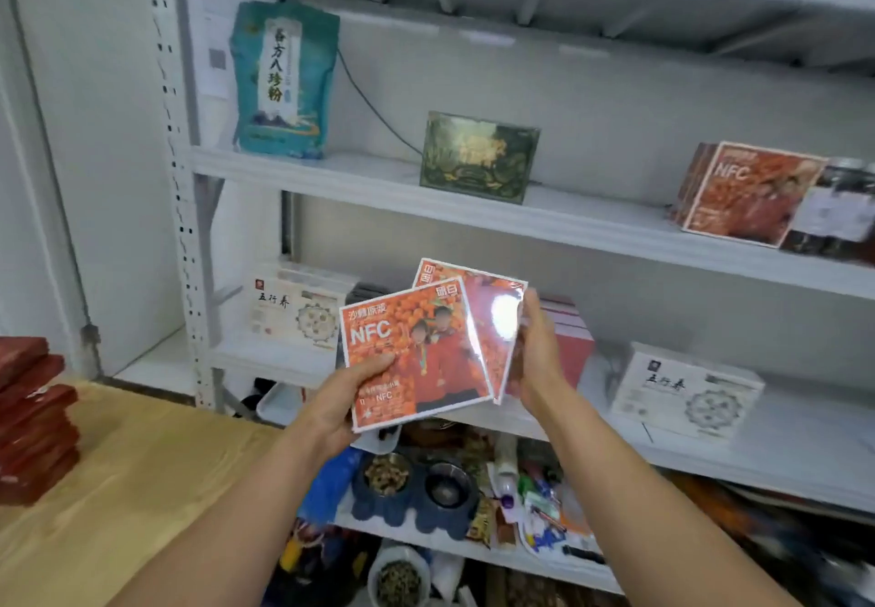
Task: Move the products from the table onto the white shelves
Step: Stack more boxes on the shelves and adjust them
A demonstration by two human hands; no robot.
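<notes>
I hold two flat orange NFC boxes in front of the white shelves point(544, 223). My left hand point(345, 398) grips the front orange box point(412, 346) by its lower left corner, thumb on its face. My right hand point(537, 355) holds the rear orange box point(492, 317) along its right edge; that box is tilted and partly hidden behind the front one. A matching stack of orange NFC boxes point(753, 192) stands on the upper shelf at the right. On the wooden table point(142, 478) at the left lies a stack of dark red flat packs point(33, 422).
The upper shelf carries a teal bag point(281, 81), a dark green box point(478, 156) and dark jars point(838, 213). White boxes point(686, 393) and a red box stand on the middle shelf. The lowest shelf is crowded with bowls and small clutter.
</notes>
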